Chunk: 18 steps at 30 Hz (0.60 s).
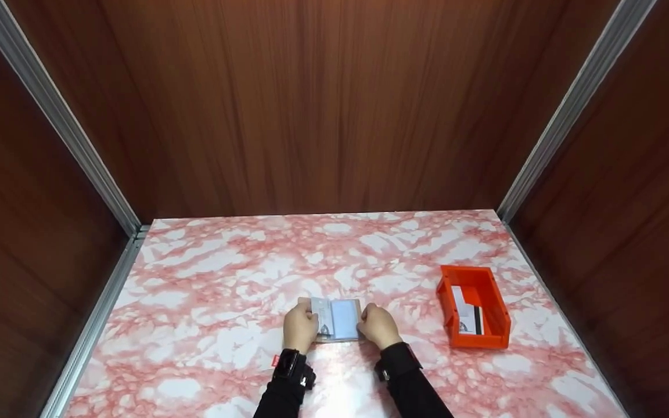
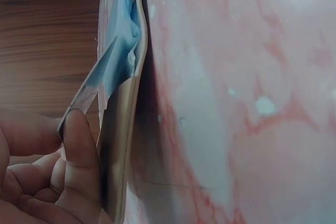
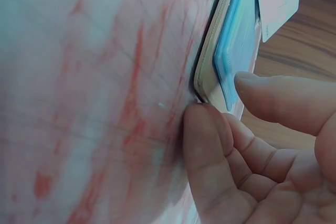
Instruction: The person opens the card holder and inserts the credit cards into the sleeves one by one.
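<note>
An open card holder [image 1: 345,320] with a tan cover and bluish clear sleeves lies on the table in front of me. My left hand [image 1: 300,326] pinches a pale card [image 1: 323,316] between thumb and finger at the holder's left side. In the left wrist view the card [image 2: 85,97] slants up from the blue sleeves [image 2: 123,45]; how far it sits inside them I cannot tell. At the opposite edge, my right hand [image 1: 379,325] holds the holder, its thumb [image 3: 278,95] by the sleeves and a fingertip against the cover's corner [image 3: 207,85].
To the right stands an orange open bin [image 1: 488,342] with several cards [image 1: 467,316] inside. A small red tag [image 1: 275,360] shows beside the left wrist. Brown wood-grain panels [image 1: 323,116] rise behind and on both sides of the marbled table [image 1: 224,278].
</note>
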Available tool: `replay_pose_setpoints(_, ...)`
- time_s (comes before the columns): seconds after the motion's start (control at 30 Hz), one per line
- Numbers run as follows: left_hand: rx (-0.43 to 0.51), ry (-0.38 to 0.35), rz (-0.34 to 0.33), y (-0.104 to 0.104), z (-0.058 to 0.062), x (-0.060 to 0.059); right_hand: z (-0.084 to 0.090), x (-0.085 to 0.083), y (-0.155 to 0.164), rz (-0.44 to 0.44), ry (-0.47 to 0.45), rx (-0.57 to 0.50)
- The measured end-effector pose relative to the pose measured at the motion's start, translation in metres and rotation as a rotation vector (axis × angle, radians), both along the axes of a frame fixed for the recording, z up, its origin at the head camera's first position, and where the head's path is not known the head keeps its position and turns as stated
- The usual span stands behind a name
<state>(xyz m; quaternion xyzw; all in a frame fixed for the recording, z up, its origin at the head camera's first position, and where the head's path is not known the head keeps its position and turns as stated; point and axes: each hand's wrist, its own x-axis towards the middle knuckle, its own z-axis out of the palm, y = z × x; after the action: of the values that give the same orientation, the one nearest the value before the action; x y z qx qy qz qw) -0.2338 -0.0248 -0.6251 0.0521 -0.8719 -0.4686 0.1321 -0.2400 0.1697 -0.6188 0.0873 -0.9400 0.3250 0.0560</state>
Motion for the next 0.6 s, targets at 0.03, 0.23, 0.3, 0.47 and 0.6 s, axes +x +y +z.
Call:
replay_pose_setpoints(0.03,-0.002,0.0,0.0,-0.0002,-0.0005,-0.0002,0.0064,0.0021,-0.0022,-0.013,-0.037,0.002)
replay_pose_setpoints(0.23,-0.008,0.02,-0.003,-0.0011,-0.0037,-0.0007,0.0072,0.0013,-0.0057,-0.033,-0.06,0.072)
replay_pose_setpoints(0.3,-0.011,0.023,0.0,-0.0012,-0.0043,-0.001,0.0063,0.001,-0.0059,-0.04,-0.055,0.08)
replay_pose_setpoints(0.47,-0.004,-0.004,0.0,-0.0012,-0.0037,-0.0012,0.0021,-0.0002,-0.005,-0.041,-0.037,0.073)
replay_pose_setpoints(0.6,-0.027,0.013,0.006,-0.0001,-0.0059,-0.0021,0.001,-0.0005,-0.0045,-0.037,-0.035,0.072)
